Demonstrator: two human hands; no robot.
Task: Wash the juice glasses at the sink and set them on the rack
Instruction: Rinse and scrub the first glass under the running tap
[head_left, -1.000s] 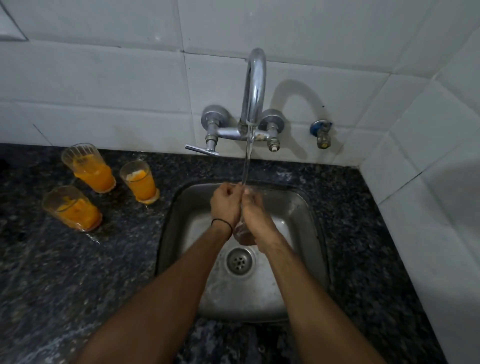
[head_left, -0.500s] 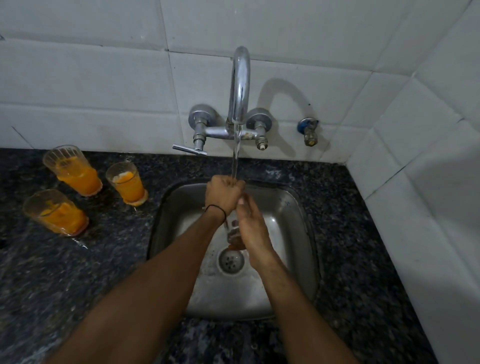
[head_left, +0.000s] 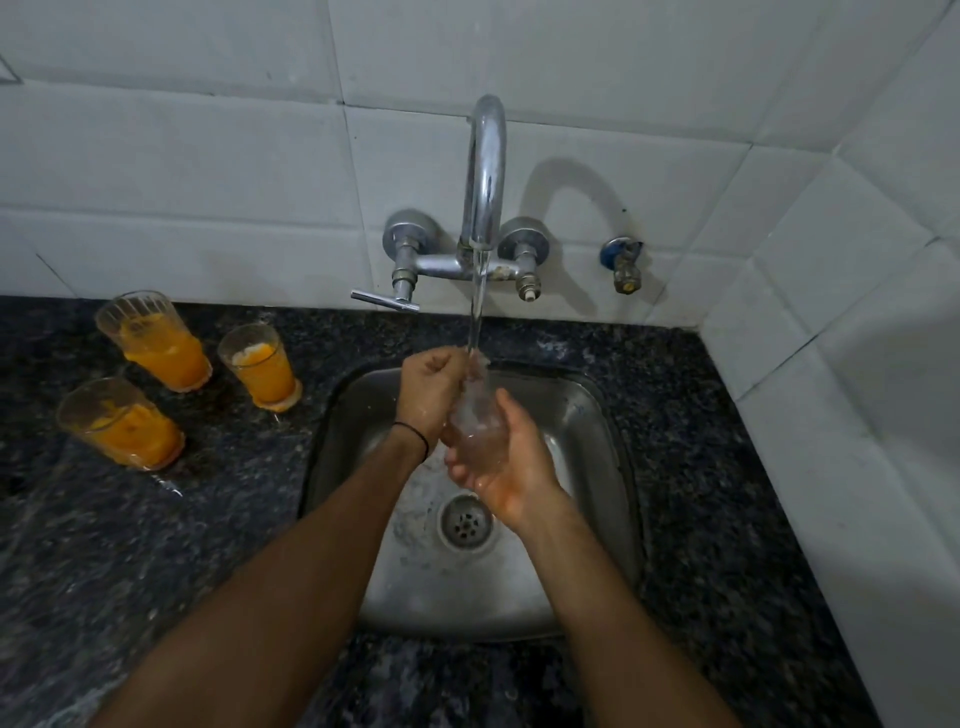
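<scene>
Worktop of dark speckled stone runs along the tiled wall and carries a steel sink set toward its back right corner. Water falls from the tap onto the hands at the sink's back edge. Three glasses of orange juice stand in a cluster near the worktop's back left edge, well apart from the basin, none of them washed yet by the look of it. Over the basin the right hand cradles a clear glass, palm up, fingers curled round its lower body; the glass's long axis leans up and away toward the stream, mouth uppermost. Its grip is closed on the glass. The left hand is bunched at the rim, fingers apparently working inside it. No rack is in view, so which way the glass must travel cannot be told; open room lies right of the sink.
</scene>
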